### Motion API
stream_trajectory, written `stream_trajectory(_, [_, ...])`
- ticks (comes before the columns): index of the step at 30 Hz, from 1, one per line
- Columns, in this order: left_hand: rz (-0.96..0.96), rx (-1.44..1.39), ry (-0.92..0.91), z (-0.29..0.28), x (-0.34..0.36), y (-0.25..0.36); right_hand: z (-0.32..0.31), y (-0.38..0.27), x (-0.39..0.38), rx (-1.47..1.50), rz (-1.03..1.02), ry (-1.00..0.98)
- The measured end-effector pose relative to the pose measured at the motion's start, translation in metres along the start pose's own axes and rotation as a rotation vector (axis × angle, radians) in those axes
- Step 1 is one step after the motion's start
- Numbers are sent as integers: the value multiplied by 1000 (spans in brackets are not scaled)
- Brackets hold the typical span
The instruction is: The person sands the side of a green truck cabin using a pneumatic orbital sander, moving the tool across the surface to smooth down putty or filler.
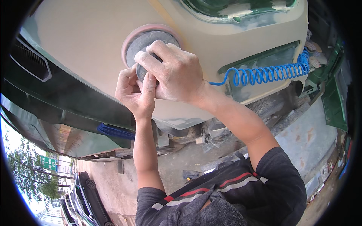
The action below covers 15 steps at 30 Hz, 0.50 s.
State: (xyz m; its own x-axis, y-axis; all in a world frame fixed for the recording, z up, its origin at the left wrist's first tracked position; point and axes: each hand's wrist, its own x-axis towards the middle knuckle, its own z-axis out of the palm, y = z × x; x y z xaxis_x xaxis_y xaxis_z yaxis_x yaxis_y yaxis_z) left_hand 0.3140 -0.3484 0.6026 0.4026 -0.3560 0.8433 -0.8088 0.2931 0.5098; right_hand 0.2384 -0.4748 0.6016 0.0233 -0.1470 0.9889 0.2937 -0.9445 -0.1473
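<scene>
A round air sander (145, 42) with a grey body and a pinkish disc lies against the beige filler-coated vehicle panel (86, 49). My right hand (177, 69) is wrapped over the sander's top, its fingers curled and dusted white. Close against it, my left hand (135, 90) grips the sander's lower side, thumb up and fingers bent; part of its grip is hidden. From beside my right wrist a coiled blue air hose (267, 74) runs off to the right.
A green-edged window opening (241, 9) lies at the top, with a recessed green panel (260, 60) below it. Behind my left forearm hangs a bundle of dark blue hose (115, 130). Scrap and dust cover ground at right. Parked cars (88, 199) stand at lower left.
</scene>
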Motion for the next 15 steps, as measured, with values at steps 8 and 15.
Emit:
stream_trajectory(8, [-29, 48, 15, 1, -63, -24, -1, -2, -64, -18, 23, -74])
stream_trajectory(15, [-51, 166, -27, -1, -99, -36, -5, 0, -103, 3, 46, -89])
